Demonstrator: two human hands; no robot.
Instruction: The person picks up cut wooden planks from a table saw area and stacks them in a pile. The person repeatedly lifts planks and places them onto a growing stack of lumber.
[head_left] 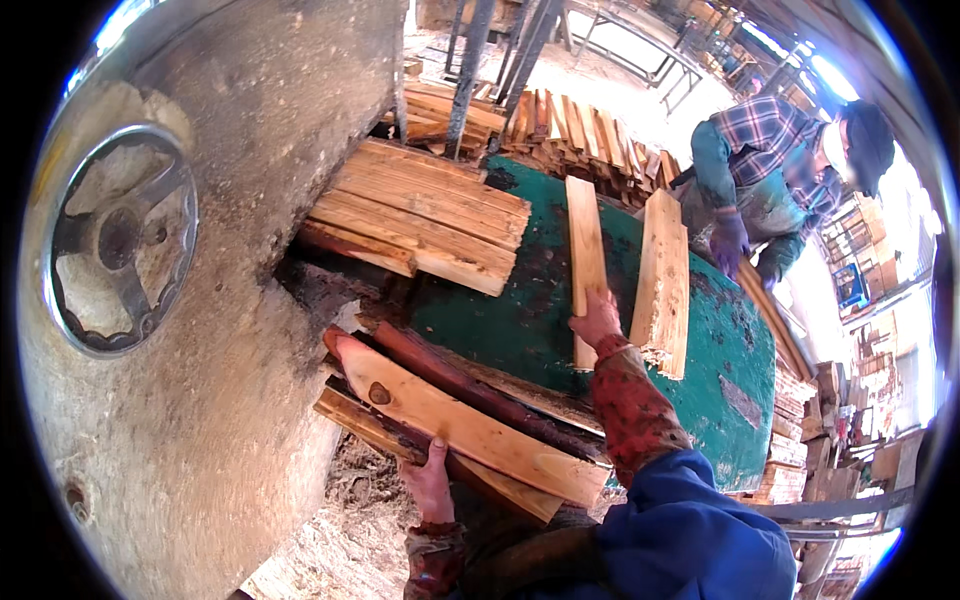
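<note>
My right hand (pixel 600 320) is closed on the near end of a narrow wooden plank (pixel 586 230), which lies on a worn green table (pixel 480 330). To its right, on the same table, lie boards with a ragged near end (pixel 660 280). Low in front of me, my left hand (pixel 430 485) grips the near edge of a pale slab board with a knot (pixel 450 410); its thumb is on top and the other fingers are partly hidden. Bark-edged slabs (pixel 430 360) lie against that board's far side, and another piece (pixel 505 485) is under it.
A stack of boards (pixel 420 210) sits at the table's left, against a large machine body (pixel 250 150) with a handwheel (pixel 120 240). Across the table, a person in a plaid shirt (pixel 765 140) and purple gloves handles long strips (pixel 775 310). Piled timber (pixel 580 130) lies behind.
</note>
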